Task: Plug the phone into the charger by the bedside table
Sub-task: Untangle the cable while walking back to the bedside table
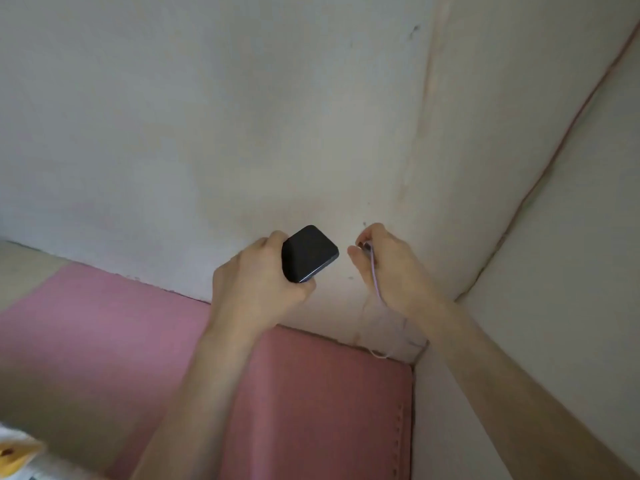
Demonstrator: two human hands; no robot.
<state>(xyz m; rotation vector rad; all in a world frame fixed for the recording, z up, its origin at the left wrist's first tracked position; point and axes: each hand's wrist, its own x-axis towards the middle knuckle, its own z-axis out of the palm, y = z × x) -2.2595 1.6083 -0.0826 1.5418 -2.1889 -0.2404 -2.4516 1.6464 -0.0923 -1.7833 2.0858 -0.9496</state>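
Observation:
My left hand (258, 282) grips a black phone (308, 253), held up in front of the pale wall with one end pointing right. Just to its right, my right hand (388, 268) pinches the plug end of a thin pink charger cable (375, 278). A small gap separates the plug from the phone's end. The cable runs down under my right palm and drops behind the pink padded headboard (332, 393) near the wall corner. The charger itself is hidden.
Two pale walls meet in a corner (464, 296) at the right. A pink surface (90, 327) lies at the left beside the headboard. A yellow and white object (15, 455) sits at the lower left edge.

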